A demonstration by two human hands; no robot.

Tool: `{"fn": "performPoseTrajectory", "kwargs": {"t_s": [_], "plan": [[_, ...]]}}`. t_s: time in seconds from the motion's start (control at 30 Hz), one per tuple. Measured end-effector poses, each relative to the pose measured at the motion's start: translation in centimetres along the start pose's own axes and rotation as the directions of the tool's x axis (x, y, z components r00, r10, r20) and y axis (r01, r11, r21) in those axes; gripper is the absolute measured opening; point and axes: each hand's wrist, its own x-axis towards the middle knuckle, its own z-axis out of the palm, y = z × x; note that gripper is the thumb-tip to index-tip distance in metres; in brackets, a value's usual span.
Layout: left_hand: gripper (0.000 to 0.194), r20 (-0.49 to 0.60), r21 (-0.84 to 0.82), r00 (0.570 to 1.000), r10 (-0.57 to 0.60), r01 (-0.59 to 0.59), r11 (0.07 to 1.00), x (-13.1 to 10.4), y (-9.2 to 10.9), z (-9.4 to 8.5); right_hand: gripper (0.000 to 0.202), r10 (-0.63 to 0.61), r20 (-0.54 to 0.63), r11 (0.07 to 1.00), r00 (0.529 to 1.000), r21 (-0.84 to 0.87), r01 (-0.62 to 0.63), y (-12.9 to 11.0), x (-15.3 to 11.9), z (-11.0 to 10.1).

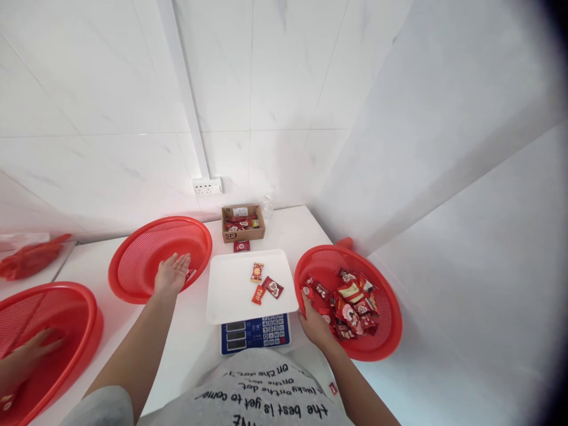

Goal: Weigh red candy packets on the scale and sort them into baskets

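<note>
My left hand [172,274] is held palm up over the near right side of a red plastic basket [151,228], its fingers stretched out and nothing on the palm. A small wrapped candy [190,274] shows just beside its fingers. My right hand [314,324] grips the left rim of another red basket [393,307], which holds a heap of red-wrapped candies [350,307]. Its fingertips are partly hidden at the rim. Between my hands, a white tray [231,290] on a blue digital scale [255,334] carries 3 wrapped candies [273,287].
Behind the tray stands a small cardboard box [244,234] of candies, with a red packet [242,246] in front. At the lower left, another person's hand [42,349] reaches into a third red basket [84,296]. A red bag [35,260] lies farther back. Walls close off the back and right.
</note>
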Motion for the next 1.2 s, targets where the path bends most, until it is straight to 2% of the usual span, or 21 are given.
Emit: {"fn": "performPoseTrajectory", "kwargs": {"t_s": [0.1, 0.17, 0.23, 0.3, 0.37, 0.43, 0.5, 0.57, 0.63, 0.7, 0.8, 0.9, 1.03, 1.2], "plan": [[0.027, 0.168, 0.226, 0.985, 0.046, -0.083, 0.971, -1.2, -1.9, 1.4, 0.063, -0.003, 0.007, 1.0, 1.0, 0.003, 0.003, 0.1, 0.1, 0.1], [0.028, 0.341, 0.392, 0.939, 0.034, -0.176, 0.903, -2.6, -3.9, 2.7, 0.062, 0.0, 0.012, 1.0, 1.0, 0.002, 0.0, 0.1, 0.2, 0.1], [0.026, 0.509, 0.521, 0.861, 0.008, -0.316, 0.793, -4.4, -6.1, 4.2, 0.062, 0.006, 0.014, 1.0, 1.0, -0.001, -0.006, 0.1, 0.1, 0.0], [0.029, 0.651, 0.579, 0.759, -0.026, -0.473, 0.664, -6.3, -8.0, 5.5, 0.062, 0.004, 0.014, 1.0, 1.0, -0.002, -0.004, 0.0, 0.1, -0.1], [0.035, 0.758, 0.584, 0.648, -0.079, -0.619, 0.526, -7.9, -9.4, 6.5, 0.062, -0.003, 0.011, 1.0, 1.0, -0.003, 0.003, -0.1, 0.0, -0.2], [0.043, 0.82, 0.562, 0.553, -0.147, -0.73, 0.389, -9.0, -10.3, 6.9, 0.062, -0.006, 0.005, 1.0, 1.0, -0.003, 0.006, -0.1, -0.1, -0.2], [0.049, 0.844, 0.535, 0.492, -0.213, -0.801, 0.268, -9.4, -11.0, 7.1, 0.062, -0.006, 0.001, 1.0, 1.0, 0.003, 0.006, -0.1, -0.1, -0.1], [0.046, 0.847, 0.514, 0.464, -0.261, -0.84, 0.174, -9.4, -11.5, 7.0, 0.062, -0.006, 0.005, 1.0, 1.0, 0.015, 0.006, 0.0, -0.1, -0.1], [0.037, 0.837, 0.513, 0.469, -0.282, -0.852, 0.105, -9.1, -11.9, 6.7, 0.062, -0.007, 0.008, 1.0, 1.0, 0.03, 0.006, 0.0, 0.0, 0.0], [0.028, 0.826, 0.526, 0.491, -0.278, -0.848, 0.064, -8.7, -12.1, 6.5, 0.062, -0.007, 0.008, 0.999, 1.0, 0.037, 0.007, 0.0, -0.1, 0.0], [0.025, 0.815, 0.557, 0.53, -0.234, -0.828, 0.065, -8.1, -12.2, 6.0, 0.062, -0.013, -0.002, 0.999, 1.0, 0.045, 0.013, 0.1, -0.1, 0.1], [0.028, 0.796, 0.603, 0.585, -0.154, -0.788, 0.121, -7.4, -11.8, 5.5, 0.063, -0.016, -0.003, 0.999, 1.0, 0.044, 0.016, 0.1, 0.0, 0.1], [0.025, 0.726, 0.669, 0.688, 0.004, -0.707, 0.23, -5.7, -10.5, 4.3, 0.064, -0.006, 0.013, 1.0, 1.0, 0.025, 0.006, 0.1, 0.0, 0.1], [0.015, 0.527, 0.755, 0.827, 0.196, -0.562, 0.339, -2.1, -7.2, 1.7, 0.063, 0.003, 0.007, 1.0, 1.0, 0.012, -0.003, -0.1, -0.1, -0.1]]}}
